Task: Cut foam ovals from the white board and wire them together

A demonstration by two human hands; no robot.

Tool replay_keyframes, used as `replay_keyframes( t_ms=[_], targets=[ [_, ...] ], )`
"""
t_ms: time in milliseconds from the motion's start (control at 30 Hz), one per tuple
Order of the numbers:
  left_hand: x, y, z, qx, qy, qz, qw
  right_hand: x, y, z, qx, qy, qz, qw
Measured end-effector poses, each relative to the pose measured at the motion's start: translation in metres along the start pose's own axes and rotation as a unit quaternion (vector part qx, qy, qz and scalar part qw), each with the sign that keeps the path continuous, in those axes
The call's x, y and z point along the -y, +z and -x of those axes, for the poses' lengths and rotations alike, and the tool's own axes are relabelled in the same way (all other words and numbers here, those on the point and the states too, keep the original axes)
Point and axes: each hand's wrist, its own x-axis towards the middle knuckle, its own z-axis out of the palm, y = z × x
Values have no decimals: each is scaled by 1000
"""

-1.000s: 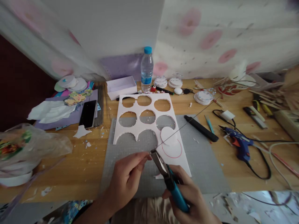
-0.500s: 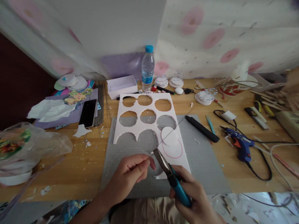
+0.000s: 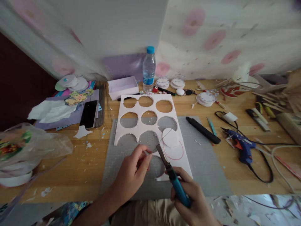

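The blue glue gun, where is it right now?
In the head view, the glue gun lies on the right side of the table, just below the white block and right of the long black tool.

Wall covering [image 3: 249, 40] with pink flowers, wooden table [image 3: 84, 175]

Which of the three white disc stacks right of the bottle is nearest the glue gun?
The rightmost stack; the other two sit side by side, nearer the water bottle.

blue-capped bottle [image 3: 149, 70], gray mat [image 3: 204, 166] (pink-flowered curtain [image 3: 215, 40])
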Motion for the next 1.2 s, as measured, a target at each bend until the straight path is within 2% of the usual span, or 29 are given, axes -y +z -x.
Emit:
replay_keyframes(
  t_ms=[100,200,300,367,467,567,667,767,867,967,1200],
  targets=[
    [7,5,0,-77,104,-137,982,-1,3,0,-9,4,-10,1000],
    [16,9,-1,-119,191,-256,940,-3,6,0,-13,4,-15,1000],
    [22,11,-2,-145,229,-333,903,-3,7,1,-13,3,-10,1000],
    [21,11,-3,-151,231,-331,902,-2,7,1,-12,2,-6,1000],
    [13,9,-5,-105,181,-242,947,-2,6,1,-12,1,0,1000],
    [3,4,-7,-42,69,-121,989,-4,5,4,-8,-2,6,1000],
    [-3,-1,-9,0,-9,-1,1000,-6,3,6,-3,-10,14,1000],
    [-4,-5,-12,48,-54,82,994,-8,0,7,3,-19,18,1000],
    [-3,-8,-16,88,-99,153,979,-9,-4,8,9,-25,26,999],
    [-3,-11,-18,134,-162,242,947,-9,-10,7,15,-29,35,999],
    [-2,-20,-21,270,-247,439,821,-1,-22,2,65,-41,-27,997]
  ],
)
